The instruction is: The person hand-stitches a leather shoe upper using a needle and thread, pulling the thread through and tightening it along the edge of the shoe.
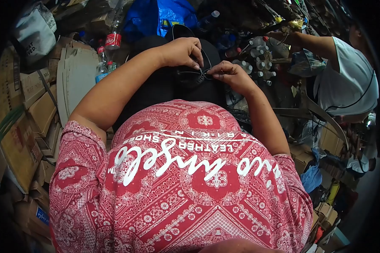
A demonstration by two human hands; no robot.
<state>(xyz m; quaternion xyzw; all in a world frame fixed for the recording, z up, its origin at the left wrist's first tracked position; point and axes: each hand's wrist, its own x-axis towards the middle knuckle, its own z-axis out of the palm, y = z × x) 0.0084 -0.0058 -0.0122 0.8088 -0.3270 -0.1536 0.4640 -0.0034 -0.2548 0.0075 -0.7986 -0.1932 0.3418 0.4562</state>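
A thin dark cord point(206, 56) loops up over my lap, on dark clothing. My left hand point(184, 52) is at its left side, fingers bent down and pinched near a small dark bundle point(201, 78). On the right of that bundle, my right hand point(231, 76) pinches a thin dark strand between thumb and fingers. Both hands are close together, with a small gap between their fingertips. What the left fingertips hold is too small to make out.
Flattened cardboard point(41, 110) is stacked at the left. Plastic bottles point(261, 61) lie beyond my right hand, and a blue bag point(158, 19) is ahead. A co-worker in a white shirt point(346, 78) reaches over a pile at the upper right.
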